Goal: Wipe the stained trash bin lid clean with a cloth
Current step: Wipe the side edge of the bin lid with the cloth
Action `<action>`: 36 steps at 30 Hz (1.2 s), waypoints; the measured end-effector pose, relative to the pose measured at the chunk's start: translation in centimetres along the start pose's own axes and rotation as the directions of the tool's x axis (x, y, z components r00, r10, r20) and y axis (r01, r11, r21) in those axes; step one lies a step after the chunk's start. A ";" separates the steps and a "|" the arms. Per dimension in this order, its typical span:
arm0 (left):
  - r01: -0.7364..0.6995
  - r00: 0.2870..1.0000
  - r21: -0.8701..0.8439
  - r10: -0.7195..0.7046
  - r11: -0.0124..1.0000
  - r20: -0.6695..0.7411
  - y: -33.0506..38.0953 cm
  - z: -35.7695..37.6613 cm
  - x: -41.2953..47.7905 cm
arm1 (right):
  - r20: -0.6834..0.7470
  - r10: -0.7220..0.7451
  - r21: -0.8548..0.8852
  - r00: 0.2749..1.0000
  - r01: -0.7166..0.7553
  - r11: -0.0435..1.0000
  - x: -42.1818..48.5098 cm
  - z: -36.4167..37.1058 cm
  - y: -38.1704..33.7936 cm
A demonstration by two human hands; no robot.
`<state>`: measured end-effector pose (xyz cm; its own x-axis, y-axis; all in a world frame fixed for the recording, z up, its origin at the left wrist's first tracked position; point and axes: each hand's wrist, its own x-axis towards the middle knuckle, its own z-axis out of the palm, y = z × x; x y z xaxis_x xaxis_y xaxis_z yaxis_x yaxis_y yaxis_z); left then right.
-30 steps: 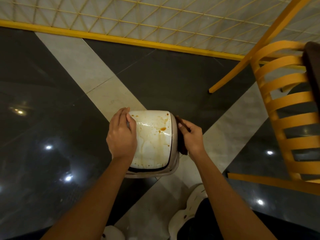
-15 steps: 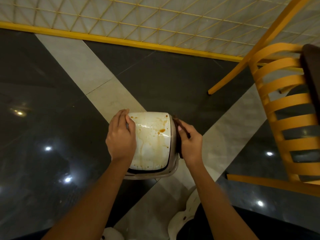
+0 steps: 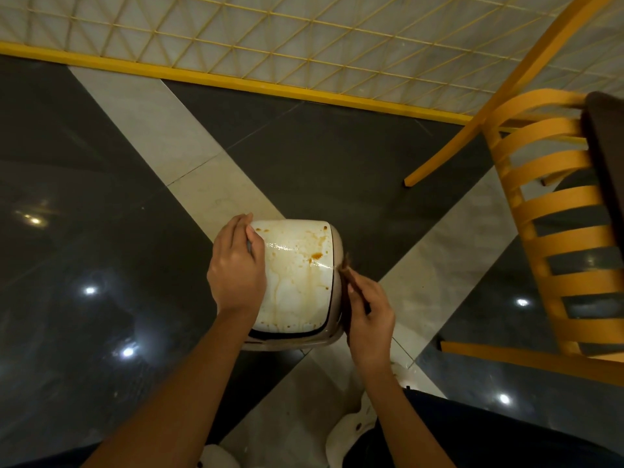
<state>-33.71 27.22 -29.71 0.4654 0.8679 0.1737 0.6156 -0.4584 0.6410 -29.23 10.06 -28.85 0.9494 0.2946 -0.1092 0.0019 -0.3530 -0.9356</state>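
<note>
A small beige trash bin stands on the floor with a white lid [image 3: 297, 282] streaked by brown drips and an orange spot near its right edge. My left hand [image 3: 236, 268] grips the lid's left edge, fingers curled over it. My right hand [image 3: 369, 319] is against the bin's right side and pinches a dark brown cloth [image 3: 347, 271], whose top corner sticks up beside the lid's right rim. Most of the cloth is hidden between hand and bin.
The floor is glossy dark tile crossed by pale stone bands [image 3: 209, 184]. A yellow slatted chair [image 3: 553, 238] stands close on the right, one leg reaching toward the bin. A yellow-framed lattice panel [image 3: 270, 38] runs along the back. My white shoes [image 3: 351, 430] are below the bin.
My right hand has slid down and toward me along the bin's right side with the cloth. The left hand stays on the lid's left edge.
</note>
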 end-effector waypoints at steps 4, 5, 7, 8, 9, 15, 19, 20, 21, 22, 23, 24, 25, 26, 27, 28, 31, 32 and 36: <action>0.013 1.000 0.011 -0.014 1.000 0.007 0.1 0.0 0.0 | -0.016 -0.011 -0.077 1.000 0.009 0.997 2.1 0.7 -0.5; 0.015 1.000 0.013 -0.016 1.000 0.012 0.2 0.0 0.0 | -0.010 -0.028 -0.109 1.000 0.026 0.994 2.7 0.9 -0.8; 0.018 1.000 0.006 -0.018 1.000 0.016 0.2 -0.1 0.0 | -0.003 -0.046 -0.137 0.999 0.046 0.990 2.6 1.2 -1.2; 0.015 1.000 0.003 -0.015 1.000 0.014 0.2 -0.1 0.0 | -0.006 -0.044 -0.142 0.999 0.042 0.989 1.9 1.1 -1.1; 0.010 1.000 0.001 -0.010 1.000 0.010 0.2 -0.1 0.0 | -0.013 -0.036 -0.142 0.999 0.034 0.989 0.8 1.0 -0.8; 0.005 1.000 0.002 -0.005 1.000 0.009 0.2 -0.1 0.0 | -0.054 0.001 -0.122 0.999 -0.008 0.992 -0.6 1.0 -0.6; 0.004 1.000 0.005 -0.004 1.000 0.011 0.2 -0.1 0.0 | -0.049 -0.025 -0.170 0.998 0.016 0.985 1.5 1.4 -1.5; 0.006 1.000 0.002 -0.006 1.000 0.012 0.2 -0.1 0.0 | -0.048 -0.014 -0.163 0.999 0.006 0.987 0.8 1.4 -1.5; 0.007 1.000 0.000 -0.007 1.000 0.014 0.2 -0.1 0.0 | -0.048 -0.009 -0.155 0.999 0.001 0.988 -0.2 1.4 -1.3; 0.007 1.000 -0.001 -0.007 1.000 0.015 0.1 -0.1 0.0 | -0.055 -0.017 -0.149 0.998 0.008 0.989 -1.3 1.3 -1.0; 0.005 1.000 -0.002 -0.005 1.000 0.016 0.1 -0.1 0.0 | -0.069 -0.033 -0.145 0.997 0.023 0.989 -2.3 1.3 -0.7; 0.001 1.000 -0.001 -0.001 1.000 0.015 0.2 -0.1 0.0 | -0.087 -0.045 -0.141 0.995 0.032 0.989 -2.8 1.3 -0.3; -0.004 1.000 0.001 0.004 1.000 0.017 0.1 -0.1 0.0 | -0.105 -0.042 -0.133 0.994 0.028 0.991 -2.7 1.4 -0.1; -0.007 1.000 0.003 0.007 1.000 0.019 0.1 -0.1 0.0 | -0.115 -0.029 -0.123 0.993 0.014 0.992 -2.2 1.5 -0.2; -0.006 1.000 0.004 0.006 1.000 0.022 0.1 -0.1 0.0 | -0.115 -0.010 -0.112 0.993 -0.003 0.994 -1.5 1.6 -0.5; -0.003 1.000 0.004 0.003 1.000 0.024 0.1 -0.1 0.0 | -0.106 0.001 -0.109 0.994 -0.012 0.994 -0.5 1.7 -0.9; -0.003 1.000 0.010 0.003 1.000 0.014 0.2 -0.1 0.0 | -0.030 0.002 -0.112 1.000 -0.006 0.994 3.5 1.4 -2.1; -0.003 1.000 0.012 0.003 1.000 0.011 0.2 -0.1 0.0 | 0.013 0.028 -0.100 1.000 -0.027 0.995 4.9 1.3 -2.4; 0.006 1.000 0.010 -0.006 1.000 0.014 0.1 -0.1 -0.1 | 0.086 0.113 -0.077 0.990 -0.107 0.991 6.4 0.9 -2.5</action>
<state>-33.71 27.10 -29.58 0.4707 0.8679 0.1591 0.6248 -0.4551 0.6344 -23.47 13.62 -27.53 0.9129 0.3280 -0.2428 -0.0752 -0.4497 -0.8900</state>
